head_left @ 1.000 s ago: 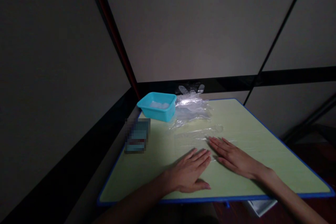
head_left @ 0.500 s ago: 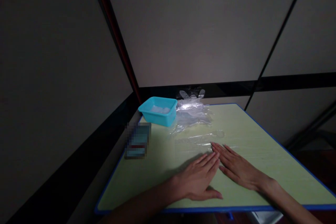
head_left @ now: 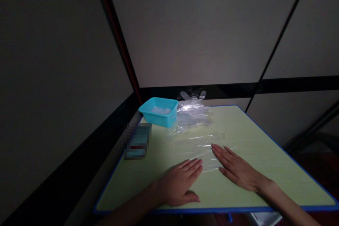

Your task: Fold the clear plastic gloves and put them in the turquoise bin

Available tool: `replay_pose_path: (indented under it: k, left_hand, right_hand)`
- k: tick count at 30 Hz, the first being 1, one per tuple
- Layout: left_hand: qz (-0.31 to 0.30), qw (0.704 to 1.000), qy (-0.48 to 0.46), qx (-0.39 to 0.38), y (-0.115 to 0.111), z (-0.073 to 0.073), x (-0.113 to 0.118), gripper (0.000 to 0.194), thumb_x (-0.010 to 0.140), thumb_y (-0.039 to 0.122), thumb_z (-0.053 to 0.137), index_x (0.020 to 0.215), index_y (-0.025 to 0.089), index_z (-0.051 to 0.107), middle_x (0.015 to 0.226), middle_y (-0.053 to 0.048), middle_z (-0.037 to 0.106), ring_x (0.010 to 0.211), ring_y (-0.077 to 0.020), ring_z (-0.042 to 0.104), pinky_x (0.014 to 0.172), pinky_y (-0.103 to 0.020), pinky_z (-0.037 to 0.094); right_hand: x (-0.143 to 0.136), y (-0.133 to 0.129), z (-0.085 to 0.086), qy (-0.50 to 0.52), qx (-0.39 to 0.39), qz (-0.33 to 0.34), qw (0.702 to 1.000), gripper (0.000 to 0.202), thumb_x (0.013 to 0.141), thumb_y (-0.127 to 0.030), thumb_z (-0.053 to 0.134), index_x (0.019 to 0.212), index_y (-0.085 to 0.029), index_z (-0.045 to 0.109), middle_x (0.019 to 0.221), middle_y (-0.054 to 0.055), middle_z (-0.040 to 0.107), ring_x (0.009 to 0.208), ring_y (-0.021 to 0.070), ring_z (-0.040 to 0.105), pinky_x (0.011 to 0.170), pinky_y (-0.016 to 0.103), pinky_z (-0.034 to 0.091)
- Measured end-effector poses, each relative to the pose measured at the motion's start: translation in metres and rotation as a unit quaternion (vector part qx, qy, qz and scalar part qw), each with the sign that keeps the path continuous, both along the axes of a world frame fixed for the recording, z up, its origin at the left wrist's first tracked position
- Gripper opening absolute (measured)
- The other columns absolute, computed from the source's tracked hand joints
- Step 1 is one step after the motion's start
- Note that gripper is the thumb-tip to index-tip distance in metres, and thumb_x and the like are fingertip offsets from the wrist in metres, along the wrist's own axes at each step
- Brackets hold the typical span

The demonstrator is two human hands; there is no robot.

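A clear plastic disposable glove (head_left: 194, 150) lies flat on the pale yellow-green table (head_left: 267, 162). My left hand (head_left: 181, 183) rests palm down at its near left edge, fingers stretched out and thumb apart. My right hand (head_left: 237, 167) presses flat on the glove's right part, its fingers extended. Neither hand grips anything. Part of the glove's outline is hard to make out against the tabletop. Behind it spreads a pile of similar clear gloves (head_left: 194, 114).
Left of the pile stands a light-blue plastic basin (head_left: 160, 118) with whitish, see-through material inside. Nearer me at the table's left edge sits a pixelated dark-greenish flat object (head_left: 139, 141). Walls rise behind and to the left.
My left hand has slid left and slightly toward me, away from my right hand, uncovering more of the glove. My right hand has barely moved.
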State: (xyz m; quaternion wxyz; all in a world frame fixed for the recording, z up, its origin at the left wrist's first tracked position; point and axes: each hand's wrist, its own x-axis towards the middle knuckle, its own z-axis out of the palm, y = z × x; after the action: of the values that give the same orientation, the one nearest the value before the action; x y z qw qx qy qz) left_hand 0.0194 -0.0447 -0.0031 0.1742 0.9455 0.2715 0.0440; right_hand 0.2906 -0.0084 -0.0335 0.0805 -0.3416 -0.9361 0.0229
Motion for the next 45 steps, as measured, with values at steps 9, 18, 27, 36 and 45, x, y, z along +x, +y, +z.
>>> replay_pose_path:
  k: [9,18,27,36,45]
  left_hand:
    - [0.044,0.999,-0.003,-0.026,0.001,0.012,-0.028,0.065,0.084,0.046,0.042,0.135,0.013,0.019,0.141,-0.010,0.018,0.130,-0.0188,0.015,0.106,-0.033,0.016]
    - [0.063,0.998,-0.025,0.010,0.007,0.010,-0.030,0.054,0.085,0.042,0.041,0.132,0.019,0.029,0.136,-0.008,0.034,0.126,-0.0198,0.026,0.104,-0.037,0.020]
    - [0.017,0.999,-0.027,0.032,-0.011,0.015,-0.012,0.054,0.085,0.046,0.039,0.130,0.018,0.032,0.133,-0.010,0.038,0.124,-0.0184,0.030,0.105,-0.034,0.019]
    - [-0.067,0.997,-0.025,0.041,-0.021,0.021,0.025,0.051,0.085,0.044,0.040,0.128,0.017,0.033,0.125,-0.008,0.048,0.121,-0.0160,0.035,0.105,-0.030,0.016]
    - [-0.100,0.993,-0.042,0.037,-0.011,0.020,0.037,0.054,0.087,0.043,0.037,0.130,0.012,0.030,0.134,-0.009,0.036,0.127,-0.0163,0.024,0.105,-0.028,0.016]
  right_hand:
    - [0.003,0.001,0.008,0.059,-0.056,-0.016,0.997,0.058,0.090,-0.034,0.030,0.138,-0.022,-0.001,0.143,0.005,0.008,0.129,0.0226,0.011,0.104,0.046,0.018]
    - [-0.013,0.039,0.030,0.052,-0.098,-0.055,0.992,0.050,0.090,-0.038,0.025,0.136,-0.017,0.021,0.138,0.010,0.029,0.127,0.0226,0.021,0.104,0.049,0.015]
    - [-0.031,0.061,0.033,0.052,-0.116,-0.004,0.992,0.046,0.090,-0.038,0.022,0.128,-0.016,0.038,0.135,0.011,0.035,0.124,0.0227,0.030,0.103,0.050,0.011]
    - [-0.060,0.054,0.039,0.059,-0.147,0.093,0.983,0.043,0.092,-0.031,0.023,0.133,-0.020,0.027,0.136,0.007,0.035,0.124,0.0188,0.030,0.104,0.048,0.010]
    - [-0.062,0.049,0.055,0.100,-0.158,0.150,0.971,0.043,0.091,-0.024,0.026,0.134,-0.021,0.025,0.138,0.004,0.031,0.127,0.0147,0.024,0.105,0.040,0.019]
